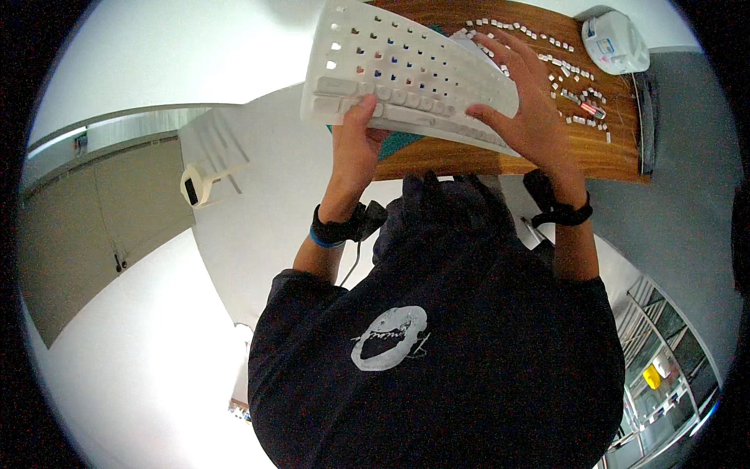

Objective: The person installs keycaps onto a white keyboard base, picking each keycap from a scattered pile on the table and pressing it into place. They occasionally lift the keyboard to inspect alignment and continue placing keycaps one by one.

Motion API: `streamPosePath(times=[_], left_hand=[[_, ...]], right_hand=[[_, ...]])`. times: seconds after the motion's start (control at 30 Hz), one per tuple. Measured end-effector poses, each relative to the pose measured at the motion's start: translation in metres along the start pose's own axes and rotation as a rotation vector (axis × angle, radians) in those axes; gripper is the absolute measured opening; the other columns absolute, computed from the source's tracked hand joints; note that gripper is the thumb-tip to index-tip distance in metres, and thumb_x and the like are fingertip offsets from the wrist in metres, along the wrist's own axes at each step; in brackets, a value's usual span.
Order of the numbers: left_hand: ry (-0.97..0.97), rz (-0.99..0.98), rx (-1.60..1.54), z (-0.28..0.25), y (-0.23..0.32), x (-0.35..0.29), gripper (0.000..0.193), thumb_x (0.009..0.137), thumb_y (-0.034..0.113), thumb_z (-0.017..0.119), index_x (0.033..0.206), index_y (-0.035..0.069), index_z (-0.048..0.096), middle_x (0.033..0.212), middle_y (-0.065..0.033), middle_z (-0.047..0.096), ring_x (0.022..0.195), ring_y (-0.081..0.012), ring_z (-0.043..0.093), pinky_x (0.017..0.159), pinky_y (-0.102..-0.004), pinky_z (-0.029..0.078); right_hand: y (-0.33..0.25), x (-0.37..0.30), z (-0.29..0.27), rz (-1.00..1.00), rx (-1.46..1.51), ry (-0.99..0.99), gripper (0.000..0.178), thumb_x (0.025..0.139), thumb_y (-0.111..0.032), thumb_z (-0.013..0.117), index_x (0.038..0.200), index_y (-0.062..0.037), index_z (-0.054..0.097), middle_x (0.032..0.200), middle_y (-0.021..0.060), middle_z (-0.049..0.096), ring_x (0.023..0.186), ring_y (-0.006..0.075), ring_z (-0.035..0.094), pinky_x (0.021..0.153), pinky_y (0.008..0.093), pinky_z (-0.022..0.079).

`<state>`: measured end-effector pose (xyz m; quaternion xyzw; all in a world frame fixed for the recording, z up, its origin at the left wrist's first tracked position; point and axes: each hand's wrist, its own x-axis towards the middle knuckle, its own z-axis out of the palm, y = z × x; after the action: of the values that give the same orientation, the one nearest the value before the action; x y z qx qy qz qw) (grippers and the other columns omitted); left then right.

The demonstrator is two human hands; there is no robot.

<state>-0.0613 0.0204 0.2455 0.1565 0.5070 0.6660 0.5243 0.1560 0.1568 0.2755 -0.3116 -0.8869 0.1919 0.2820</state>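
Note:
A white keyboard is held tilted above the desk's near edge. Keycaps fill its lower rows, while small holes show in the rows above. My left hand grips its near edge, thumb on top over the keys and the other fingers mostly hidden underneath. At the keyboard's right end, my right hand is spread, slightly blurred. Its thumb reaches over the lower keys and its fingers extend past the far edge; whether the thumb touches is hard to tell. Loose white keycaps lie in rows on the desk beyond.
The brown wooden desk carries a green mat, partly under the keyboard. A small red and silver object lies among the keycaps. A white plastic container stands at the far right corner. Black bands with small devices circle both wrists.

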Motion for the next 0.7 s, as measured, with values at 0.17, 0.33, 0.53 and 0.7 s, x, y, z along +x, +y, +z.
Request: streamPosePath(times=[0.17,0.33,0.53,0.7], left_hand=[[-0.102,-0.012,-0.123,0.009,0.001,0.008,0.057,0.095,0.029,0.048,0.146,0.003,0.04,0.135,-0.0192,0.057,0.123,-0.0348,0.058,0.104,-0.052,0.047],[-0.113,-0.055,-0.252,0.045,-0.009,0.024,0.06,0.094,0.03,0.045,0.148,0.004,0.037,0.143,-0.0196,0.05,0.131,-0.0361,0.05,0.108,-0.0536,0.041],[-0.109,-0.091,-0.415,0.078,-0.042,0.034,0.061,0.093,0.031,0.048,0.146,0.003,0.038,0.146,-0.0194,0.046,0.135,-0.0354,0.044,0.111,-0.0531,0.036],[-0.038,-0.127,-0.333,0.107,-0.071,0.043,0.055,0.094,0.03,0.053,0.141,0.003,0.043,0.14,-0.0185,0.049,0.13,-0.0345,0.048,0.108,-0.0508,0.041]], right_hand=[[0.045,-0.031,-0.013,0.138,0.063,-0.251,0.107,0.063,-0.037,0.09,0.154,-0.0246,0.035,0.156,0.0097,0.038,0.144,0.037,0.033,0.119,0.0524,0.024],[0.073,-0.041,-0.029,0.126,-0.195,-0.322,0.116,0.056,-0.028,0.092,0.155,-0.0326,0.032,0.159,0.0067,0.031,0.144,0.036,0.031,0.119,0.0534,0.024],[0.118,-0.049,-0.047,0.015,-0.169,-0.221,0.114,0.052,-0.013,0.09,0.152,-0.033,0.038,0.157,0.009,0.032,0.143,0.0372,0.032,0.119,0.0517,0.026],[0.156,-0.047,-0.057,-0.061,-0.056,-0.285,0.109,0.053,-0.012,0.089,0.15,-0.0303,0.043,0.151,0.0114,0.04,0.14,0.0363,0.035,0.117,0.0499,0.029]])
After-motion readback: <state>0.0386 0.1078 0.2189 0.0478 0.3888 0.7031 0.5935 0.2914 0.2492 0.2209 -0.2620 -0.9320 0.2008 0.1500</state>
